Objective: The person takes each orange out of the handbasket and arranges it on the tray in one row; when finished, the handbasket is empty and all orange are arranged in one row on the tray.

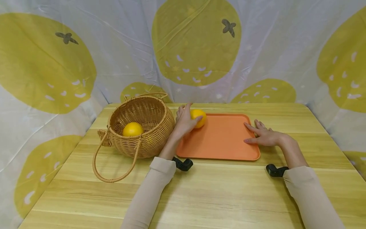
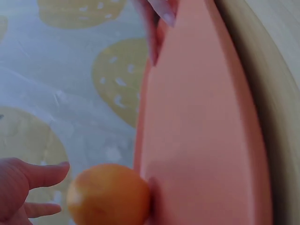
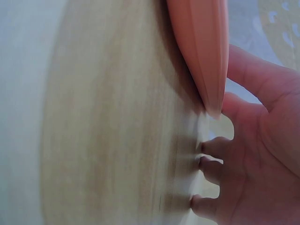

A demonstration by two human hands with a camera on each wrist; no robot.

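An orange [image 1: 199, 118] sits at the far left end of an orange rectangular tray [image 1: 220, 136]. My left hand [image 1: 184, 122] is beside that orange, its thumb overlapping the fruit in the head view. In the left wrist view a small gap shows between the spread left fingers and the orange [image 2: 110, 194]. My right hand [image 1: 266, 135] rests at the tray's right edge with fingers spread. Its thumb and index finger reach over the rim, while the other fingertips [image 3: 211, 206] come down to the table just outside the tray.
A round wicker basket [image 1: 154, 144] with looped handles stands left of the tray, close by the left forearm. Another orange [image 1: 133, 129] lies inside it. The wooden table [image 1: 217, 194] is backed by a fruit-printed curtain [image 1: 257, 57].
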